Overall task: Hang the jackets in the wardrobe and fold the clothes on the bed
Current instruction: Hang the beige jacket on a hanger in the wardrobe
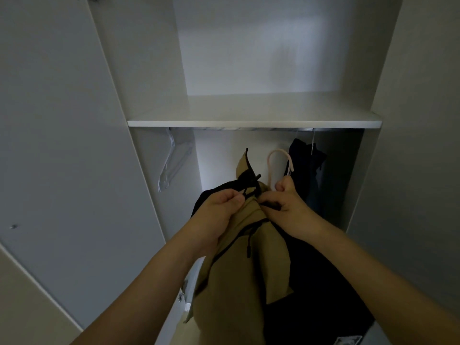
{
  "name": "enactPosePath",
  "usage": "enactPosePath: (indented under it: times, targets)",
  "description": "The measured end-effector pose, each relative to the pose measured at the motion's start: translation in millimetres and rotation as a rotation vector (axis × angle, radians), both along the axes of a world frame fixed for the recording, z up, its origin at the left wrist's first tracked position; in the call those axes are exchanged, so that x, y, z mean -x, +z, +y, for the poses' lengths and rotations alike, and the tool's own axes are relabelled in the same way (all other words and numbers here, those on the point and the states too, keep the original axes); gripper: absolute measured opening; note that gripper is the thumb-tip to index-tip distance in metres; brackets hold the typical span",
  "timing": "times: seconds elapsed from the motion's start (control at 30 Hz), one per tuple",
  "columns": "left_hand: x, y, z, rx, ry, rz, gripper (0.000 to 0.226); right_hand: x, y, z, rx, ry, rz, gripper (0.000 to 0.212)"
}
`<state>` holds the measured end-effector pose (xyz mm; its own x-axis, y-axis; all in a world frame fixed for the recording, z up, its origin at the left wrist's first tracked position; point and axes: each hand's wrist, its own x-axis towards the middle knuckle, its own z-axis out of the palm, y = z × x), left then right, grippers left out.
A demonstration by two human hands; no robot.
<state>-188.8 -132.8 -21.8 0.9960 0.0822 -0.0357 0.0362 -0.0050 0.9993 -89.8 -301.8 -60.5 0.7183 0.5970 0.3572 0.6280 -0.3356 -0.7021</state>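
Observation:
A tan and black jacket (pixel 239 275) hangs from both my hands in front of the open white wardrobe (pixel 254 113). My left hand (pixel 219 212) pinches the jacket's collar and a black drawstring. My right hand (pixel 286 205) grips the other side of the collar together with a pale pink hanger (pixel 277 160), whose hook sticks up above my fingers. The hook is below the metal rail (pixel 249 129) and not on it. The hanger's shoulders are hidden inside the jacket.
Several white hangers (pixel 171 163) hang at the rail's left end. A dark jacket (pixel 306 165) hangs on a white hanger at the right end. A shelf sits just above the rail. The open wardrobe door (pixel 62 145) stands on my left.

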Motion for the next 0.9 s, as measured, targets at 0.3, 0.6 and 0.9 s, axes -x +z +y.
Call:
enactPosePath:
  times: [0.3,0.6,0.9]
  targets:
    - [-8.0,-5.6,21.3,-0.011,0.264,0.223,0.024,10.9,19.8,-24.1,0.140,0.063,-0.059,0.023]
    - [-5.5,-6.9,-2.7,-0.516,0.143,-0.086,0.020,12.3,38.8,-15.4,-0.181,-0.116,0.418,0.052]
    - [-8.5,-5.7,-11.5,-0.717,0.212,-0.245,0.009,3.5,39.0,-9.1,0.128,-0.047,0.312,0.022]
